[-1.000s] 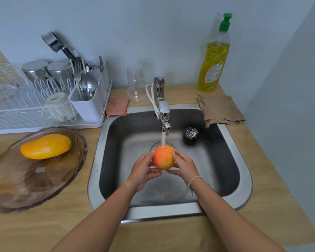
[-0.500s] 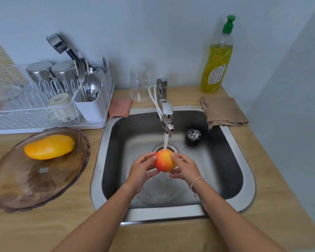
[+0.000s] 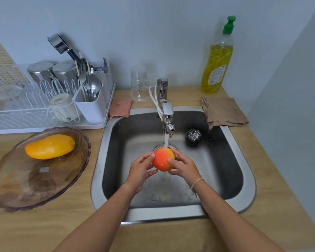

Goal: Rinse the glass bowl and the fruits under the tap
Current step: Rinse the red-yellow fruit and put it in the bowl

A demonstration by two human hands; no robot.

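Both forearms reach over the steel sink [image 3: 244, 171]; left hand [image 3: 141, 170] and right hand [image 3: 185, 167] cup the round orange-red fruit [image 3: 162, 160] between curled fingers, under the chrome tap's [image 3: 166, 113] running stream.

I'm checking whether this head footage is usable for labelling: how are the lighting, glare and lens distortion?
Head view: soft, even light with faint shadows; small wet highlights on the round orange-red fruit held by the left hand and right hand; bright glare on the steel sink rim; wide-angle bending curves the wooden countertop edges; the clear plastic cup reads faintly.
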